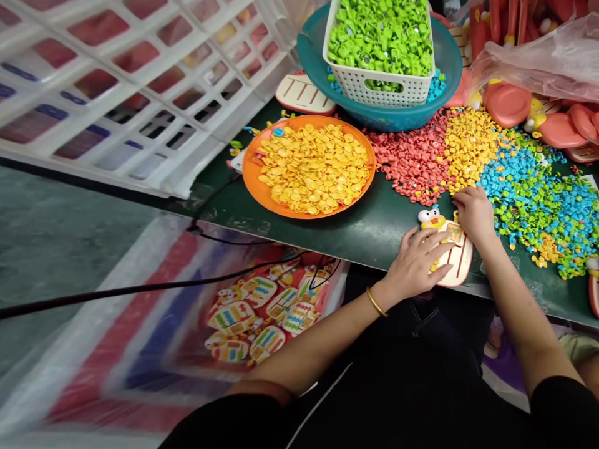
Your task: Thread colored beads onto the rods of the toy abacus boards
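Note:
A cream toy board with dark red slots lies at the table's front edge, a yellow duck head with bulging eyes at its top. My left hand rests over the board's left side, fingers spread, holding it against the table. At the upper right of the board, my right hand has its thumb and fingers drawn together beside the yellow pieces; whatever they pinch is hidden. Red pieces and mixed blue and green pieces lie heaped around that hand.
An orange plate of yellow discs stands to the left. Behind it, a white basket of green pieces sits in a teal basin. Red toy parts lie back right. A white crate and a bag of finished-looking boards flank the table.

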`<state>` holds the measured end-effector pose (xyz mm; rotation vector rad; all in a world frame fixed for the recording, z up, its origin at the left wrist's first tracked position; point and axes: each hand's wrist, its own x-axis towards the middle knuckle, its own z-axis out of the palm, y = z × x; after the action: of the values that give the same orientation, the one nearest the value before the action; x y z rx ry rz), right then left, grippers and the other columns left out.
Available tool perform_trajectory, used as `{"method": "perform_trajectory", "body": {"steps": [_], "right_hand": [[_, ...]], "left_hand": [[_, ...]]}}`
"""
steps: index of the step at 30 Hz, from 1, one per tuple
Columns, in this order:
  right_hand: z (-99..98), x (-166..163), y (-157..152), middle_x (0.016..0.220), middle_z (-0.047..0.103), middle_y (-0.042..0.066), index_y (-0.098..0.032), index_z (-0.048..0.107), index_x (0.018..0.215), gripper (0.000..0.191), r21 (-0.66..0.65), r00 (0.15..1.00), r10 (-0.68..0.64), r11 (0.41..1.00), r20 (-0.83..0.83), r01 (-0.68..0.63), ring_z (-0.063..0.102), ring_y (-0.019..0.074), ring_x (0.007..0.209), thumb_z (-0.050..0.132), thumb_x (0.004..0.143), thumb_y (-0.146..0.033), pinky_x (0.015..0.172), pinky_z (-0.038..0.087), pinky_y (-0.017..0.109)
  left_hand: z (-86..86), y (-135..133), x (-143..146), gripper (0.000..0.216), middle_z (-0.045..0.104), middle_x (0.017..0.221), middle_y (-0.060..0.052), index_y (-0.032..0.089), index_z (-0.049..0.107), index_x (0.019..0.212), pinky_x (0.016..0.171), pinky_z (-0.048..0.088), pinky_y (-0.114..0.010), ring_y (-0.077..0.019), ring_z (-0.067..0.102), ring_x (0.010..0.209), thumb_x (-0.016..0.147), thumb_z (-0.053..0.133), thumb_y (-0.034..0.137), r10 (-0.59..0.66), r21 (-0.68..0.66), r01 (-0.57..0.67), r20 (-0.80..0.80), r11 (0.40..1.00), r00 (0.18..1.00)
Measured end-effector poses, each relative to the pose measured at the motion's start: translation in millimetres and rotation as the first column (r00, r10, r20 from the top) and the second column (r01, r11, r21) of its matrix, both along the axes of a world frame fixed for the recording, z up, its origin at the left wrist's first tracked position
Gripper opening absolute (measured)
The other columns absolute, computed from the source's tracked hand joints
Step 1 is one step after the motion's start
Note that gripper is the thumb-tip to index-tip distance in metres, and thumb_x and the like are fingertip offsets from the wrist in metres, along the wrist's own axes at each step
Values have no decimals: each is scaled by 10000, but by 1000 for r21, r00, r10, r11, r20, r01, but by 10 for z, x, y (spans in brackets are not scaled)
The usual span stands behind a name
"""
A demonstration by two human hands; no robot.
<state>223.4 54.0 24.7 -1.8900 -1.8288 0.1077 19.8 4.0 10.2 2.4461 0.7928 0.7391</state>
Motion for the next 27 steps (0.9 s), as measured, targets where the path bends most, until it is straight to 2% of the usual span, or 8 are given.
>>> {"method": "perform_trajectory", "body": {"steps": [3,7,9,12,16,20,24,27], "right_hand": [[63,97,-15,861,694,89,-205,737,798,187,-18,998,34,999,-53,-35,569,246,929,566,862,-168,838,474,381],[86,103,-499,841,702,48,-199,729,849,162,-54,922,-83,996,-379,67,609,192,762,631,871,-326,726,500,340],[30,49,-716,831,679,47,-195,736,848,194,-54,887,-144,990,-439,134,614,183,744,637,869,-360,683,509,325],[-87,-101,-922,895,629,65,-205,757,868,205,75,922,-176,974,-344,214,614,189,820,608,894,-343,728,527,339],[-149,-322,-1078,938,642,77,-238,762,961,229,127,972,-54,988,-227,85,622,192,861,537,943,-275,766,538,343],[-64,-337,-874,949,700,63,-251,756,935,251,90,963,78,994,-257,-56,652,191,900,506,952,-257,819,537,335],[28,-113,-312,904,709,106,-181,752,885,228,-4,957,-252,967,-143,254,642,227,830,565,898,-312,798,503,373],[26,40,-48,918,733,112,-180,763,883,218,-116,959,-277,956,-55,269,650,241,820,571,857,-280,810,486,381]], "left_hand": [[12,-1,3,362,625,1316,-71,246,595,1274,1154,276,-515,-274,512,1261,943,557,388,1,2,-1,10,1000,1000],[-9,-6,7,400,639,1227,-101,193,594,1248,1127,333,-498,-278,548,1196,907,594,402,42,-13,-41,65,999,997],[-27,-9,9,362,642,1167,-104,188,603,1182,1111,358,-499,-285,549,1176,893,605,407,51,-18,-49,84,999,995],[-47,-12,15,320,621,1097,-120,179,588,1055,1031,427,-498,-300,544,1119,873,621,440,98,-24,-97,97,995,990],[-53,-10,24,295,585,1035,-118,186,534,972,945,471,-469,-284,541,1025,881,608,457,112,-26,-110,98,994,989],[-51,-6,20,275,581,1053,-112,194,524,962,956,457,-459,-282,539,1045,888,605,447,102,-30,-100,89,995,991],[-31,-5,6,367,591,1214,-132,174,552,1122,989,424,-454,-292,523,1148,895,605,457,79,-49,-77,48,996,996],[-5,0,3,466,583,1313,-113,189,516,1298,1060,364,-467,-292,497,1228,915,584,446,34,-60,-34,3,998,999]]}}
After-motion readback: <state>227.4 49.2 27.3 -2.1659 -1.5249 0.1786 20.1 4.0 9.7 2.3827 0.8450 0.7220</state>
